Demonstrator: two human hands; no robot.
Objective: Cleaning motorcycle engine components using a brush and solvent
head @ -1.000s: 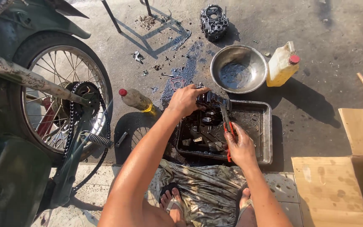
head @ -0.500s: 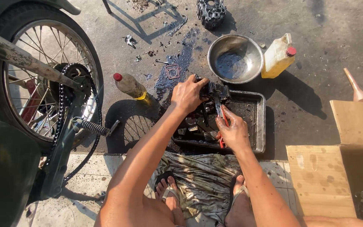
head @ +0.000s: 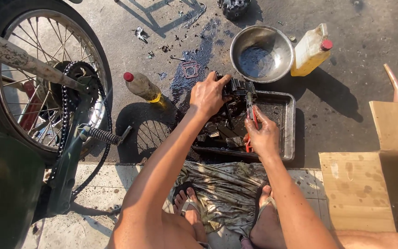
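My left hand (head: 208,96) grips a dark, greasy engine part (head: 237,87) at the far left corner of a metal tray (head: 289,129) on the ground. My right hand (head: 263,136) holds red-handled pliers (head: 250,115), whose jaws reach up to the engine part. Several oily metal pieces (head: 219,131) lie in the tray below my left hand.
A steel bowl (head: 261,53) and a yellow jug (head: 310,50) stand beyond the tray. A bottle of yellow liquid (head: 141,86) lies left of it. A motorcycle rear wheel with chain (head: 47,92) is at left, cardboard (head: 369,184) at right, an oily rag (head: 224,193) by my feet.
The view has shifted slightly down and left. My right hand has moved the pliers up a little toward the engine part; my left hand keeps its grip.
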